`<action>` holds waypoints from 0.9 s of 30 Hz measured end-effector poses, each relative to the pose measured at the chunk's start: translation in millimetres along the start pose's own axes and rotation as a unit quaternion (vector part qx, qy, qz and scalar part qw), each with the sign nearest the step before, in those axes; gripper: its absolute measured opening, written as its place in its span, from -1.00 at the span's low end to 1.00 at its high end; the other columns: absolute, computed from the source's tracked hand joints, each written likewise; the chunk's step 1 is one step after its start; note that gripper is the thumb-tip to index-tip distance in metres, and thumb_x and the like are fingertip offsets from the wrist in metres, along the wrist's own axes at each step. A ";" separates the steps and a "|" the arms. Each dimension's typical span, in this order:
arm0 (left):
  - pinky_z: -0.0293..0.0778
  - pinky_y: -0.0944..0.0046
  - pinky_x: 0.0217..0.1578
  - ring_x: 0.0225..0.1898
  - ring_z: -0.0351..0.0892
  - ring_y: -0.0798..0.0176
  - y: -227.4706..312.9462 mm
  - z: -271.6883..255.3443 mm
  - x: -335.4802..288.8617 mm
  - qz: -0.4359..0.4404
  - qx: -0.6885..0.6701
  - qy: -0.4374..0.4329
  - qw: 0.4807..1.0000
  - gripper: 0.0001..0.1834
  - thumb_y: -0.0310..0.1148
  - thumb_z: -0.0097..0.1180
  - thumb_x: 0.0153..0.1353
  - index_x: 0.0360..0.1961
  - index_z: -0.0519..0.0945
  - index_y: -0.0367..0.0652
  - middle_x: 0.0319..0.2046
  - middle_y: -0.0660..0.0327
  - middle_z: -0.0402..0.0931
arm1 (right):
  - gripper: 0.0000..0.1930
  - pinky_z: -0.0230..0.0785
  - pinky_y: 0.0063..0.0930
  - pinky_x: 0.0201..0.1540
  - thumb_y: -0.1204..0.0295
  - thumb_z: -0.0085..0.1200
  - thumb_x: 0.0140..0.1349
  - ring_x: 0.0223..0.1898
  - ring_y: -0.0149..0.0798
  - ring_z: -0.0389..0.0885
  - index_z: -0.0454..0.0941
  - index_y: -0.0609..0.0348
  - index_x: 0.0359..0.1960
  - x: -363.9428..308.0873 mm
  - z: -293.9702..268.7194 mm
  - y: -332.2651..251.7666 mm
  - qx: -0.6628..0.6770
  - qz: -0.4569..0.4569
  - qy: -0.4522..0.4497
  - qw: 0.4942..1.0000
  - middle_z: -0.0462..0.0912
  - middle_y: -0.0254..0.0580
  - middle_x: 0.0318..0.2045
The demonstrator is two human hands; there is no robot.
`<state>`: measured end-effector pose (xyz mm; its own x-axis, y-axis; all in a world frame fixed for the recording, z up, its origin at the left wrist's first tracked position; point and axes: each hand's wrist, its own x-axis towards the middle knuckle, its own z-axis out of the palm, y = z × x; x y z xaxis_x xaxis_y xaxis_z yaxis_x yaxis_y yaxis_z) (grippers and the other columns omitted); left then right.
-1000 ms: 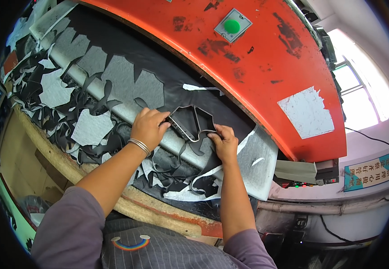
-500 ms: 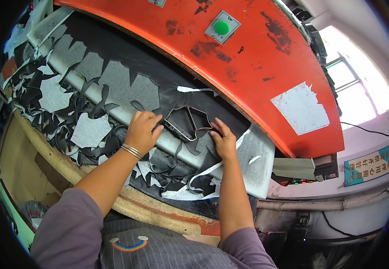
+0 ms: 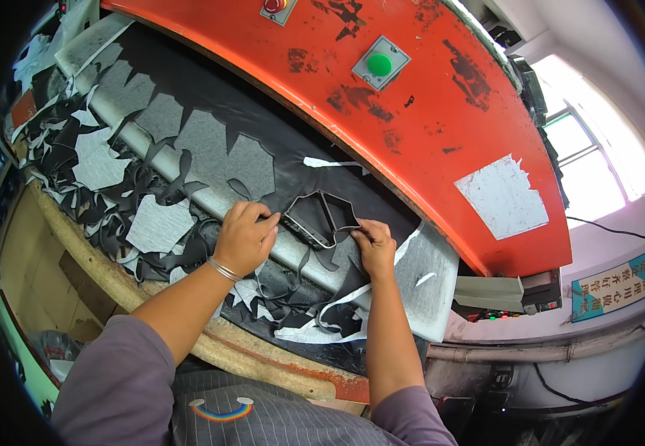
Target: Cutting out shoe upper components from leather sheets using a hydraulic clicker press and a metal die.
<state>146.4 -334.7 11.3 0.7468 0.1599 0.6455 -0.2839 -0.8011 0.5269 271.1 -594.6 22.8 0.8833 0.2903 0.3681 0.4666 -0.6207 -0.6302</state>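
A metal cutting die (image 3: 321,218), an open frame with angular outline, lies on black sheet material (image 3: 211,97) spread over the bed of an orange press. My left hand (image 3: 244,238) grips the die's left end, a thin bangle on its wrist. My right hand (image 3: 373,247) pinches the die's right lower edge with its fingertips. Around both hands lie grey cut-out holes and black offcut strips (image 3: 151,215).
The orange press head (image 3: 412,111) arches over the bed, with a green push button (image 3: 380,65) and a red one (image 3: 274,4). A white pad corner (image 3: 430,290) sits right of my hands. A tan padded edge (image 3: 211,349) runs along the front. Window at right.
The view has shifted slightly. Both hands stay on the die, which has slid a little toward the right along the black sheet.
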 end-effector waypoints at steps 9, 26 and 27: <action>0.33 0.12 -0.12 -0.16 0.40 0.06 2.9 -8.2 -0.9 0.007 0.016 -0.014 1.000 -0.74 -0.44 0.19 -0.01 -0.24 0.66 -0.24 -0.27 0.15 0.49 | -0.72 0.47 -0.42 -0.13 0.49 0.35 -0.06 -0.18 -0.17 0.59 0.70 0.09 -0.23 4.5 1.8 0.3 -0.006 -0.044 -0.009 0.999 0.64 -0.11 -0.30; 0.33 0.11 -0.10 -0.14 0.40 0.04 3.1 -5.8 0.2 0.000 0.008 -0.019 1.000 -0.72 -0.44 0.20 -0.02 -0.22 0.65 -0.23 -0.24 0.15 0.50 | -0.78 0.40 -0.36 -0.10 0.49 0.34 -0.10 -0.17 -0.14 0.54 0.69 0.14 -0.34 9.4 -1.2 4.3 -0.060 -0.100 -0.019 0.993 0.66 -0.26 -0.29; 0.33 0.11 -0.10 -0.14 0.40 0.04 2.8 -6.9 -0.3 -0.002 0.007 -0.019 1.000 -0.72 -0.44 0.20 -0.02 -0.22 0.65 -0.23 -0.24 0.15 0.50 | -0.78 0.40 -0.36 -0.10 0.49 0.34 -0.10 -0.17 -0.14 0.54 0.69 0.14 -0.34 9.0 -1.0 2.6 -0.061 -0.097 -0.022 0.993 0.66 -0.26 -0.29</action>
<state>141.2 -333.0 16.4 0.7708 0.1412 0.6212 -0.2722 -0.8086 0.5216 280.2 -594.4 25.1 0.7795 0.4438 0.4420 0.6219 -0.6325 -0.4617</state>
